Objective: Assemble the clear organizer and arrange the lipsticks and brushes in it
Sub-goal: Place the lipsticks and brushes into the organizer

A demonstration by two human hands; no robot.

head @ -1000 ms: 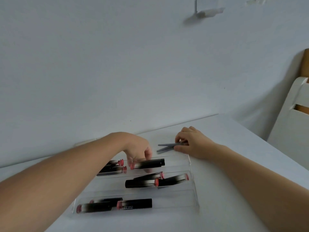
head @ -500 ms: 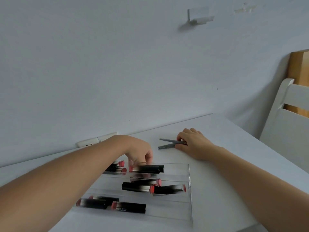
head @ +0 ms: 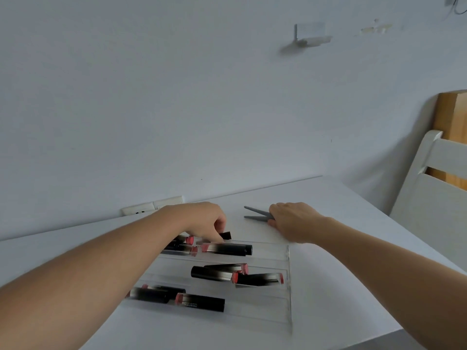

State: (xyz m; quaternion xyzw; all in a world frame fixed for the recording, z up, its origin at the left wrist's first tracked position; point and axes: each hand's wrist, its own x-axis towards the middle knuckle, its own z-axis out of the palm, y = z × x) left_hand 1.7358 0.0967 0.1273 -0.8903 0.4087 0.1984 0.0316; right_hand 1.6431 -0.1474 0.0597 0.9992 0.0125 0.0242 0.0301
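left hand (head: 207, 221): fingers curled down onto black lipstick tube (head: 227, 249), far row of clear acrylic organizer tray (head: 288, 286); grip unclear
right hand (head: 294, 221): closed on two grey slim brush handles (head: 257, 214), flat on white table (head: 353, 223)

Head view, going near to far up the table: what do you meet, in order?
Near-row lipstick → middle-row lipstick → far-row lipstick → left hand → grey brush handles under right hand → wall socket.

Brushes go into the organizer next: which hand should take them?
Right. The right hand already rests on the grey brushes, lying on the table just beyond the clear organizer. The left hand is busy over lipsticks in the far row.
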